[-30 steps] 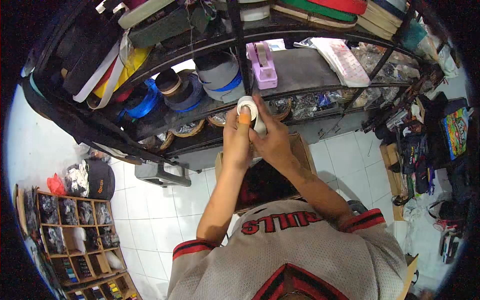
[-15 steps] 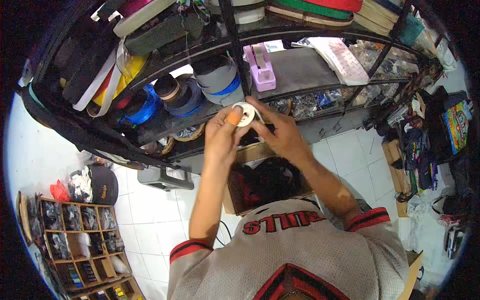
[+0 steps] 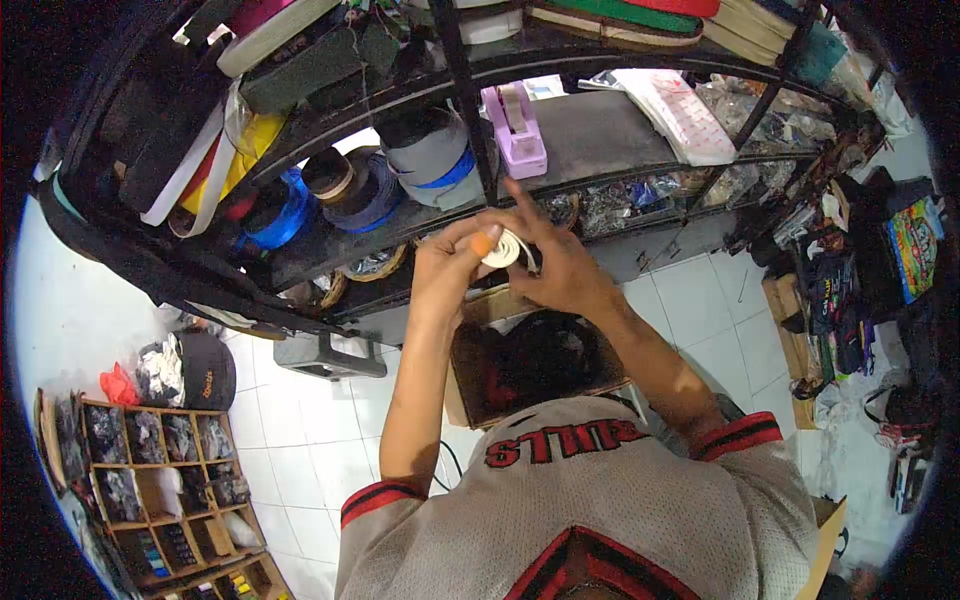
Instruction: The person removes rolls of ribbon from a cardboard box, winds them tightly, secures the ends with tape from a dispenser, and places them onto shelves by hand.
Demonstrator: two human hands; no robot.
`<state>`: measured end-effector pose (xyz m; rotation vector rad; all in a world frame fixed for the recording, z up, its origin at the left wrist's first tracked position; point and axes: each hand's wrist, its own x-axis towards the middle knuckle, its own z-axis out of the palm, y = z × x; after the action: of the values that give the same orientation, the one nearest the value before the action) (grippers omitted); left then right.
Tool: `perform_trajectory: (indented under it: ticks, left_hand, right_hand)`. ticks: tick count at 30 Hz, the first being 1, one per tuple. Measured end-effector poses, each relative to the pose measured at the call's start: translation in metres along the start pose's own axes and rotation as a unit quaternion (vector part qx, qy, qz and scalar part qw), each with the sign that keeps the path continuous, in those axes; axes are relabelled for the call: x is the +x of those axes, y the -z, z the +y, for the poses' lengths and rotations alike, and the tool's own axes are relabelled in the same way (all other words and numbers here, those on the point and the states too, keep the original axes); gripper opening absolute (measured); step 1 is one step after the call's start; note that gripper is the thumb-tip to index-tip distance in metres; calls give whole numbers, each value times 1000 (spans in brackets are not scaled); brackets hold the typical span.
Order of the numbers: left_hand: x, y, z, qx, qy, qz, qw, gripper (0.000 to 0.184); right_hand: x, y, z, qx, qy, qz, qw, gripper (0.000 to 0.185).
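Observation:
A small roll of white strap (image 3: 503, 250) is held between both hands in front of the shelf. My left hand (image 3: 446, 268) grips the roll from the left, its thumb, wrapped in an orange band, lying against the coil. On the other side, my right hand (image 3: 562, 264) has its thumb and fingers around the roll's right edge, where a loose end of strap shows. The right index finger points up toward the shelf. Below the hands is an open cardboard box (image 3: 460, 395) with dark contents.
A black shelf (image 3: 600, 185) bears a purple tape dispenser (image 3: 520, 140), a grey strap roll (image 3: 425, 155) and blue rolls (image 3: 280, 220). A grey stool (image 3: 325, 355) stands at left on the tiles. A wooden compartment rack (image 3: 165, 465) is at lower left. Bags hang at right.
The hands have come slightly down, nearer my body, with the roll. Its coil now faces up more, and its loose end stands out at the right. The view has shifted a little.

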<state>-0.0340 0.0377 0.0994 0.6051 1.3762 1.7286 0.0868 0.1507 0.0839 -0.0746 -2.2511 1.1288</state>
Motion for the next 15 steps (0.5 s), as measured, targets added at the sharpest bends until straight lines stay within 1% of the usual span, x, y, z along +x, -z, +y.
perform_trajectory:
  ticks: [1, 2, 3, 4, 5, 6, 7, 8, 10, 11, 14, 15]
  left_hand:
    - [2, -1, -4, -31, -10, 46, 998, 33]
    - [5, -3, -9, -83, -39, 62, 994, 33]
    - [7, -5, -15, -134, -68, 79, 985, 32]
    - [10, -5, -22, -185, -98, 97, 973, 32]
    - [14, -3, -30, -209, -111, 102, 966, 31]
    - [13, -6, -32, -230, -102, 117, 961, 28]
    - [11, -8, -34, -251, -93, 133, 954, 26]
    - [13, -5, -44, -283, -122, 108, 945, 25]
    - [8, -8, -44, -285, -126, 117, 943, 26]
    - [5, -6, -43, -285, -128, 121, 942, 27]
    - [7, 17, -45, -264, -129, 163, 942, 25]
    - [7, 24, -49, -279, -138, 159, 937, 22]
  right_hand:
    - [0, -5, 6, -4, 0, 14, 1000, 84]
    - [2, -8, 9, -8, 1, 27, 1000, 85]
    - [1, -13, 1, 52, -58, 46, 996, 80]
    - [0, -24, 0, 5, -45, 72, 996, 78]
    - [-2, -38, 2, -41, -31, 97, 994, 75]
    - [-1, -51, 3, -88, -16, 122, 988, 72]
    - [1, -61, 1, -85, -34, 153, 984, 67]
    - [2, -65, 3, -77, -48, 149, 985, 68]
    - [14, -70, 0, -63, -76, 142, 985, 69]
    - [19, -68, -3, -17, -123, 110, 986, 68]
    - [25, -78, 1, -63, -96, 57, 992, 63]
    - [29, -82, -7, -56, -112, 66, 990, 56]
